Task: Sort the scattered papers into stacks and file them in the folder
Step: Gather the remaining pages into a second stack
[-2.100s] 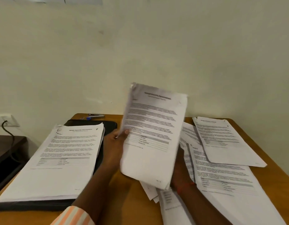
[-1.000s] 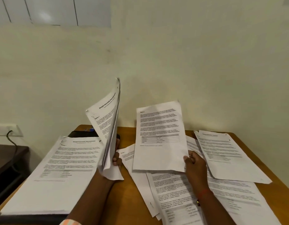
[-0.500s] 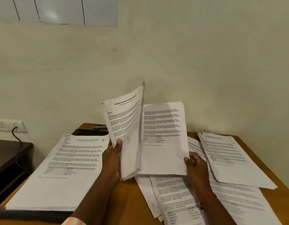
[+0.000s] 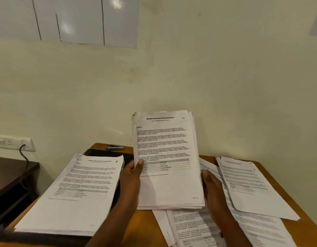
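I hold a bundle of printed papers [image 4: 167, 157] upright above the wooden table [image 4: 145, 227], its bottom edge just over the tabletop. My left hand [image 4: 132, 177] grips the bundle's left edge, thumb on the front page. My right hand [image 4: 210, 184] is at its right edge, slightly blurred; its fingers are partly hidden behind the sheets. A thick sorted stack [image 4: 79, 193] lies on the black folder [image 4: 107, 154] to the left. Loose printed sheets [image 4: 252, 189] lie scattered on the right and beneath the bundle.
A stapler [image 4: 116, 147] and a blue pen lie at the table's far edge behind the folder. The wall stands close behind the table. A dark side table [image 4: 9, 177] and a wall socket [image 4: 13, 143] with a black cable are at the left.
The two separate sets of sheets, one in each hand, have come together into one bundle held upright between both hands in front of me.
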The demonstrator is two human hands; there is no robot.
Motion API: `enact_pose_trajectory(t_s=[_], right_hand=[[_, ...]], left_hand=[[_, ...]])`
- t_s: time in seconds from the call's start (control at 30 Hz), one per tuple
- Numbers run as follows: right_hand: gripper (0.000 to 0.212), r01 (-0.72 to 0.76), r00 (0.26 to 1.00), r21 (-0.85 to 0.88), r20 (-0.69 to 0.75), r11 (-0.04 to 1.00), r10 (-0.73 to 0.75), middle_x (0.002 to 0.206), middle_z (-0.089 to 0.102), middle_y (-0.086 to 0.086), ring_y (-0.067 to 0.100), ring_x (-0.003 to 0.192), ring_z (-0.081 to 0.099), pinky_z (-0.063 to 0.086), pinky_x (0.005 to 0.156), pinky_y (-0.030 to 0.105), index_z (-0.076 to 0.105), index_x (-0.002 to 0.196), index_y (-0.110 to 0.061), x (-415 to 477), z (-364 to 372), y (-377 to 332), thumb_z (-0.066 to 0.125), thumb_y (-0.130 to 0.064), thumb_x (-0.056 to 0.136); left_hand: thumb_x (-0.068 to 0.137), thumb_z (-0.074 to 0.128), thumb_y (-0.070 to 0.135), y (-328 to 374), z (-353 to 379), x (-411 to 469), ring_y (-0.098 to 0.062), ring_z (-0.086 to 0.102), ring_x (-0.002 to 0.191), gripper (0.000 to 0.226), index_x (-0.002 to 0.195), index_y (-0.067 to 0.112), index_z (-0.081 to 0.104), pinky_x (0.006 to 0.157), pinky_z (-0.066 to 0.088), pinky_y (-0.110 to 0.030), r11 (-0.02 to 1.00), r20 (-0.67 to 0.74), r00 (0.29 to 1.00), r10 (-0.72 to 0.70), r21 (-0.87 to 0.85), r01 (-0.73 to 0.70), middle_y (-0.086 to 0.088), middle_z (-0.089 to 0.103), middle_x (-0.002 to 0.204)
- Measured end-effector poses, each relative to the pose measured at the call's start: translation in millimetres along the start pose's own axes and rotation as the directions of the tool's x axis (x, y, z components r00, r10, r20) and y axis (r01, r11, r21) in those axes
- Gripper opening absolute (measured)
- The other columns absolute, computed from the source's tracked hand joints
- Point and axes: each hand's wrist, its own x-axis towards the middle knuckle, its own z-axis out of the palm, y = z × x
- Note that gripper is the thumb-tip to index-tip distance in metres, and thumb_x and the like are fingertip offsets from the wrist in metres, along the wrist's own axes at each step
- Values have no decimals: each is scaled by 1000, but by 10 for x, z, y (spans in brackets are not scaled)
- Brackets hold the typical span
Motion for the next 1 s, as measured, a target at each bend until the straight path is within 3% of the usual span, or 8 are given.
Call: enact_pose_trajectory(t_s=[0.1, 0.23, 0.37, 0.47, 0.6, 0.73, 1.0], right_hand=[[39, 79, 995, -89, 63, 993, -74, 114, 74, -5, 17, 104, 71, 58, 89, 42, 65, 120, -26, -25, 25, -258, 73, -46, 87], [27, 173, 985, -97, 11, 980, -173, 108, 74, -18, 6, 99, 71, 59, 79, 23, 64, 119, -28, -225, 75, -601, 68, -24, 93], [32, 153, 988, 5, -1, 988, -153, 109, 76, 0, 15, 98, 74, 61, 79, 29, 58, 124, -17, -536, 78, -729, 69, -20, 93], [36, 150, 989, -14, -7, 989, -151, 111, 75, -5, 11, 98, 72, 60, 78, 28, 59, 125, -26, -777, 94, -742, 72, -22, 92], [28, 124, 992, -23, -9, 992, -124, 108, 76, -8, 10, 97, 73, 60, 75, 25, 64, 115, -34, -997, 123, -736, 73, -22, 91], [30, 133, 990, -13, -37, 991, -134, 110, 76, -3, 14, 98, 73, 60, 81, 35, 65, 122, -22, -1143, 130, -854, 71, -27, 93], [30, 159, 987, -28, -18, 987, -160, 109, 75, -5, 13, 99, 72, 59, 78, 26, 66, 120, -21, -1286, 110, -776, 73, -23, 91]], left_hand=[[99, 61, 38, 146, 25, -158, -12, 76, 87, 17, 111, 30, 68, 74, 62, -31, 987, 19, 989, 146, 70, -148, 11, 78, 99], [99, 63, 31, 401, 10, -375, -10, 75, 85, 10, 108, 27, 65, 63, 58, -19, 970, 41, 973, 227, 80, -229, 7, 76, 97], [96, 65, 42, 515, -83, -650, -12, 73, 99, 36, 129, 29, 60, 76, 62, -29, 968, 81, 968, 239, 64, -244, 7, 74, 111], [97, 65, 43, 540, -160, -849, -12, 72, 104, 39, 133, 30, 59, 82, 62, -33, 962, 113, 961, 253, 78, -262, 7, 73, 117], [98, 65, 43, 589, -184, -1035, -14, 73, 103, 38, 130, 24, 61, 82, 63, -35, 960, 98, 963, 249, 104, -259, 4, 74, 116], [96, 65, 45, 784, -151, -1196, -14, 73, 97, 39, 125, 19, 61, 73, 61, -24, 951, 49, 958, 282, 117, -286, 2, 73, 110], [82, 69, 65, 776, -279, -1285, -8, 72, 91, 51, 116, 28, 60, 73, 61, -25, 925, 63, 952, 301, 223, -307, 8, 72, 103]])
